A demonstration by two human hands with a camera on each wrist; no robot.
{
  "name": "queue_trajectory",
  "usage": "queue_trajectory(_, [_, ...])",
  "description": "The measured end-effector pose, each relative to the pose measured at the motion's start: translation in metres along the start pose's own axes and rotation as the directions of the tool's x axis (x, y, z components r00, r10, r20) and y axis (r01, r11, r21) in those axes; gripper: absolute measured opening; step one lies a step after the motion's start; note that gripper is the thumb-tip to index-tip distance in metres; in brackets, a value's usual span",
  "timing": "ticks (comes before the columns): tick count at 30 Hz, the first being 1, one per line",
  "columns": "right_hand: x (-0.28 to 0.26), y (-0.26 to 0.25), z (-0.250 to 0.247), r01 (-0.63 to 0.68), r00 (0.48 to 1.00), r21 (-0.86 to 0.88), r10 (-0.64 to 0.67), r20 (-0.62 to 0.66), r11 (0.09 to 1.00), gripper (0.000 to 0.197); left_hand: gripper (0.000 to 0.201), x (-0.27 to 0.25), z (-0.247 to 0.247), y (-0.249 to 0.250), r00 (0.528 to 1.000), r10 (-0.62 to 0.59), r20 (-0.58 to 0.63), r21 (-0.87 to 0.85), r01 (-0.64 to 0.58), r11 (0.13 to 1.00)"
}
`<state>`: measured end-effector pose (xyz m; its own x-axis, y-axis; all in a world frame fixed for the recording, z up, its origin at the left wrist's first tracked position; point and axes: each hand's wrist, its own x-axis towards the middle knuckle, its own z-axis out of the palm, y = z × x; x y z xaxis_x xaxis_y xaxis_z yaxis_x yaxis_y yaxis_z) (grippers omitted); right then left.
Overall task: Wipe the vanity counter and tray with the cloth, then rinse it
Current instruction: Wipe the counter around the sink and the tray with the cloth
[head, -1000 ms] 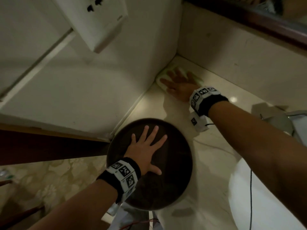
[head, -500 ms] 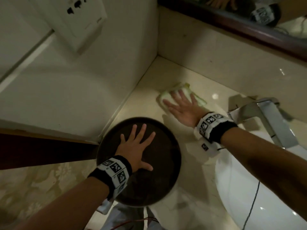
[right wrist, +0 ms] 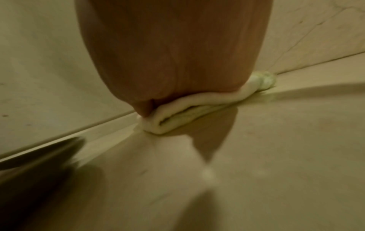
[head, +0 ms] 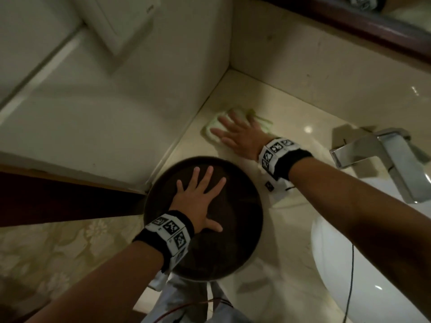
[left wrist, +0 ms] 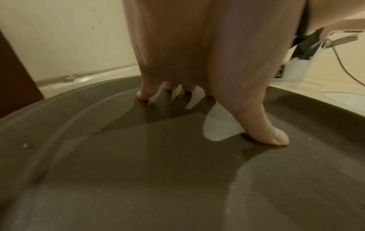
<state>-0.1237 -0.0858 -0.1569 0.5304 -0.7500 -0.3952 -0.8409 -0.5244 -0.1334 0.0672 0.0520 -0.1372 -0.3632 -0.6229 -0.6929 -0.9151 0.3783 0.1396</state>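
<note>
Pressing flat with straight fingers, the right hand (head: 242, 136) holds the folded pale green cloth (head: 211, 131) against the beige counter (head: 286, 227) near the back corner. The left hand (head: 198, 199), fingers spread and straight, rests on the round dark tray (head: 242, 248), which sits at the counter's near edge beside the white basin (head: 368, 276) and chrome faucet (head: 394, 157).
</note>
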Motion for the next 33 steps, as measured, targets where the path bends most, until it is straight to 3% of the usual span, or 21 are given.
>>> queue_trajectory(5, [0.004,0.035,0.001,-0.13,0.99,0.13,0.137,-0.042,0.983,0.049,0.119,0.001,-0.001,-0.002,1.0,-0.003,0.012,0.005,0.003,1.0])
queue_trajectory(10, [-0.035,0.071,0.013,-0.35,0.922,0.21,0.375,-0.094,0.913,0.048,0.12,0.002,0.0,-0.002,1.0,-0.006,0.021,0.011,0.006,1.0])
queue_trajectory(16, [-0.09,0.07,0.038,-0.44,0.883,0.262,0.467,-0.047,0.859,0.05,0.121,0.003,0.001,-0.002,1.0,-0.003,0.026,0.011,0.003,1.0])
queue_trajectory(20, [-0.129,0.025,0.067,-0.377,0.907,0.238,0.408,-0.099,0.895,0.062,0.121,0.003,0.0,-0.002,1.0,-0.004,0.024,0.014,0.003,1.0])
queue_trajectory(26, [-0.177,-0.049,0.109,-0.284,0.935,0.187,0.314,-0.163,0.94,0.053,0.122,0.003,0.001,-0.001,1.0,-0.009,0.014,0.024,0.009,1.0])
queue_trajectory(33, [-0.182,-0.039,0.101,-0.252,0.956,0.156,0.27,-0.115,0.955,0.052,0.121,0.001,-0.002,0.001,0.999,0.0,0.033,0.054,-0.002,0.999])
